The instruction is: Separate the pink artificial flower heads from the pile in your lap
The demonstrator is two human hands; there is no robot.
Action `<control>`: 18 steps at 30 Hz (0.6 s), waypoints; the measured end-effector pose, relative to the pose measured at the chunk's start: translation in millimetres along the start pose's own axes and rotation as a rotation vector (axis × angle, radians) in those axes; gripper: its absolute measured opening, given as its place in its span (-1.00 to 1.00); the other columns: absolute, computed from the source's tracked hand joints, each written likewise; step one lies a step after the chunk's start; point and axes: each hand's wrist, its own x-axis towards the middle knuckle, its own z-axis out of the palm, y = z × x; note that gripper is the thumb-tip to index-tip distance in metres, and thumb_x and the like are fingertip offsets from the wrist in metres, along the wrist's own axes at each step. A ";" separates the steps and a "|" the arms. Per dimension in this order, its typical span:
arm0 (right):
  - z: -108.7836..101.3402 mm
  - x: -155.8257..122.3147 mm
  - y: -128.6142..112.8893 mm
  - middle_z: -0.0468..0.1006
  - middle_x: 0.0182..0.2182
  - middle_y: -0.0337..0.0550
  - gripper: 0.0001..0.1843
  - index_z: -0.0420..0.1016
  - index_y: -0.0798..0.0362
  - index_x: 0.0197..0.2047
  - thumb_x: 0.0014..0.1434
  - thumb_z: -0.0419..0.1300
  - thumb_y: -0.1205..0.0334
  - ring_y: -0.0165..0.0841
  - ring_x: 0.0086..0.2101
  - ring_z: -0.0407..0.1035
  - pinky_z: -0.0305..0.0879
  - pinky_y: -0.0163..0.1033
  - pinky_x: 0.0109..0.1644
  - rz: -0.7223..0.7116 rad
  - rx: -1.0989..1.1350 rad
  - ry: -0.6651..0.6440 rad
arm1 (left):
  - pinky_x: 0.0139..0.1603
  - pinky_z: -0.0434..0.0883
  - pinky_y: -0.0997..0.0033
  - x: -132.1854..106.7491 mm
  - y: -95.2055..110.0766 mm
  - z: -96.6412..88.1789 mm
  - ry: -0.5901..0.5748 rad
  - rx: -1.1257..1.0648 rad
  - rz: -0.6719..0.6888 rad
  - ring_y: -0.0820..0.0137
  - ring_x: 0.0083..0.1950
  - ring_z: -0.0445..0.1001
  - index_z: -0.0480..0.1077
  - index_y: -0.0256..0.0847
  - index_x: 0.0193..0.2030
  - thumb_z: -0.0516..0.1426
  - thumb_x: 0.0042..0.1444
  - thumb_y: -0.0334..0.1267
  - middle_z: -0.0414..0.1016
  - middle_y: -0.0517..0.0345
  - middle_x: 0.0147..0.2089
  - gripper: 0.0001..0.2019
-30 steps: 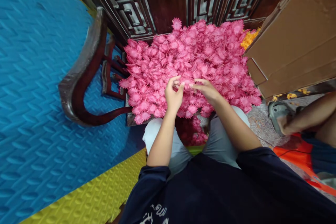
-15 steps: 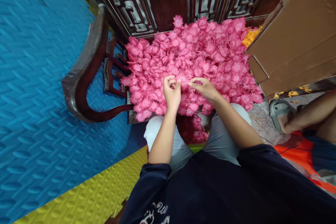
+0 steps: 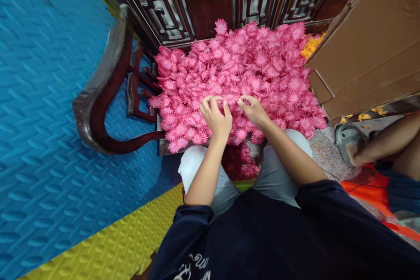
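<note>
A pink artificial flower (image 3: 231, 98) is held just above a big heap of similar pink flowers (image 3: 262, 61). My left hand (image 3: 217, 118) is at its left edge, with thumb and index finger closing on the petals; the exact contact is partly hidden. From the other side, my right hand (image 3: 254, 111) pinches the flower's right edge between thumb and fingertips. The heap covers the seat of a dark wooden bench (image 3: 162, 146) in front of my knees.
A curved wooden armrest (image 3: 90, 118) stands at the left, over blue floor mats (image 3: 49, 96). Carved back panels (image 3: 213, 0) rise behind the heap. On the right are a cardboard box (image 3: 370, 48), yellow flowers (image 3: 311, 46) and another person's sandalled foot (image 3: 351, 144). More pink petals lie below the seat.
My left hand has turned and spread its fingers slightly, moving a little right. My right hand has shifted its fingertips on the flower's edge. The flower appears more tilted.
</note>
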 end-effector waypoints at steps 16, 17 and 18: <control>-7.5 -2.6 -9.5 0.30 -0.64 -0.37 -0.54 0.37 0.08 -0.56 -0.24 0.36 -0.15 -0.52 -0.52 0.14 0.07 -0.28 -0.31 0.165 0.331 -0.126 | -0.06 0.38 0.34 7.6 -5.1 3.6 -0.292 -0.380 -0.047 0.36 -0.17 0.52 0.57 -0.16 -0.32 0.24 0.06 -0.21 0.61 0.12 -0.26 -0.89; -8.1 -2.4 -9.5 0.31 -0.64 -0.37 -0.53 0.37 0.08 -0.56 -0.25 0.37 -0.16 -0.52 -0.52 0.14 0.06 -0.28 -0.31 0.176 0.344 -0.135 | -0.08 0.40 0.36 7.7 -6.0 4.9 -0.315 -0.462 -0.116 0.38 -0.20 0.53 0.57 -0.16 -0.32 0.25 0.04 -0.22 0.61 0.13 -0.27 -0.90; -8.4 -2.3 -9.6 0.31 -0.63 -0.37 -0.52 0.38 0.08 -0.55 -0.26 0.38 -0.16 -0.52 -0.51 0.14 0.06 -0.28 -0.30 0.188 0.356 -0.139 | -0.09 0.41 0.37 7.8 -6.7 6.0 -0.336 -0.536 -0.185 0.40 -0.22 0.53 0.57 -0.17 -0.33 0.25 0.02 -0.23 0.62 0.14 -0.29 -0.90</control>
